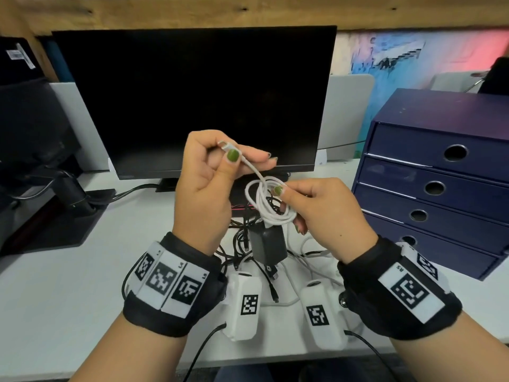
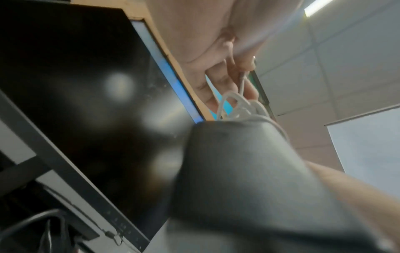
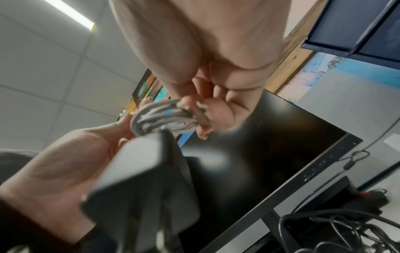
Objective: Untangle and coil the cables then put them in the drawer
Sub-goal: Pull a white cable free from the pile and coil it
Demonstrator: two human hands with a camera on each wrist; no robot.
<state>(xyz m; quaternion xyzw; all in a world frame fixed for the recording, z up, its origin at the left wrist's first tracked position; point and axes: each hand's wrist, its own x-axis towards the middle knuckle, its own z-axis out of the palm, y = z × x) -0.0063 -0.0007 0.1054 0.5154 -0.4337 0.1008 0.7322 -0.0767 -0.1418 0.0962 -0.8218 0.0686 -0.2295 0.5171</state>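
While the left hand [image 1: 203,183] pinches one white cable's [image 1: 271,205] plug, the right hand [image 1: 325,210] grips its coil before four drawers [image 1: 429,194].

You sit at an office workstation. A white desk [image 1: 82,285] fills the lower frame, with a dark monitor [image 1: 192,100] at centre and a second screen on an arm [image 1: 33,125] at the left edge. At the right stands a navy drawer unit [image 1: 435,183] with round finger holes. Grey partition panels [image 1: 347,111] rise behind the monitor. In your wrist views, a tiled ceiling [image 3: 43,59] with a strip light [image 3: 69,13] shows overhead.
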